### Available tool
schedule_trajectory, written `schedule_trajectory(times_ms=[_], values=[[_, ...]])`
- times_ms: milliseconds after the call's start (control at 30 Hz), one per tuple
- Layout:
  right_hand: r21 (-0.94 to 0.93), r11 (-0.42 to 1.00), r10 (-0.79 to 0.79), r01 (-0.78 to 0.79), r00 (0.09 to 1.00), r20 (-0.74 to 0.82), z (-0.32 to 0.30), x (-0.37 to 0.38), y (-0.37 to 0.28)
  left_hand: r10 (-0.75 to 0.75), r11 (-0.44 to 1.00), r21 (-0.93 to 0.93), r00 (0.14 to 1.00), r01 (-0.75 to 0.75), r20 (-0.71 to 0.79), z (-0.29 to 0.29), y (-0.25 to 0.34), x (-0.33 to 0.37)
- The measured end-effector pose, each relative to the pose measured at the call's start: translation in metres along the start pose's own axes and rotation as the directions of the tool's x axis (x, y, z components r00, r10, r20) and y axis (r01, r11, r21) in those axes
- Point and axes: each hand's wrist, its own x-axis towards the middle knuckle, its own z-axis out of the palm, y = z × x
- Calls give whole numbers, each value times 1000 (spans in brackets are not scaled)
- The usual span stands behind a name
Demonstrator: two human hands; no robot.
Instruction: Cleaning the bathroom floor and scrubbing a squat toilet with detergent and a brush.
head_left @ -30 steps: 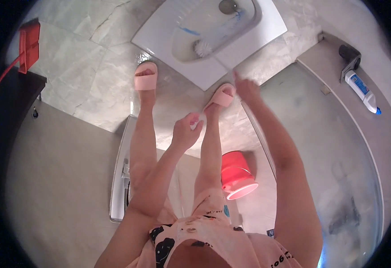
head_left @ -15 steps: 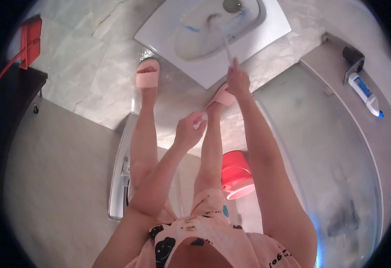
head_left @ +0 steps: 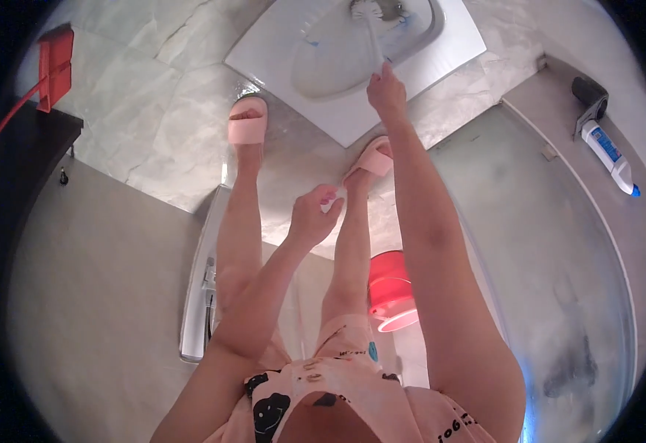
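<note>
The blue label (head_left: 608, 148) on the white bottle (head_left: 621, 176) carries pale print, too small to read. Black lettering (head_left: 451, 431) stands on the pink right sleeve (head_left: 432, 410), and smaller dark letters (head_left: 350, 354) mark the pink shorts (head_left: 352, 329).

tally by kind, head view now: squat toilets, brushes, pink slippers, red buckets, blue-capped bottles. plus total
Squat toilet: 1
Brush: 1
Pink slippers: 2
Red bucket: 1
Blue-capped bottle: 1
Total: 6

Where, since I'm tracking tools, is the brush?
Top of head view, right of centre: the brush, in the right hand, reaches into the squat toilet.
</note>
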Motion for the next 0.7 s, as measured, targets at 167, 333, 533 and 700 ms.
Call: schedule_trajectory(times_ms=[167,333,533,700], values=[[-20,998,68,-65,963,262,35,-97,8,-4,1000,4,1000,4,0,-3,-8,-2],[71,996,42,-62,967,253,22,-64,-10,-45,998,54,999,44,12,-6,-8,-8],[-107,993,-38,57,984,172,13,2,22,-8,999,-39,1000,8,16,4,1,0],[102,990,76,-99,976,202,32,-110,4,-16,999,30,1000,15,21,-5,-3,-2]])
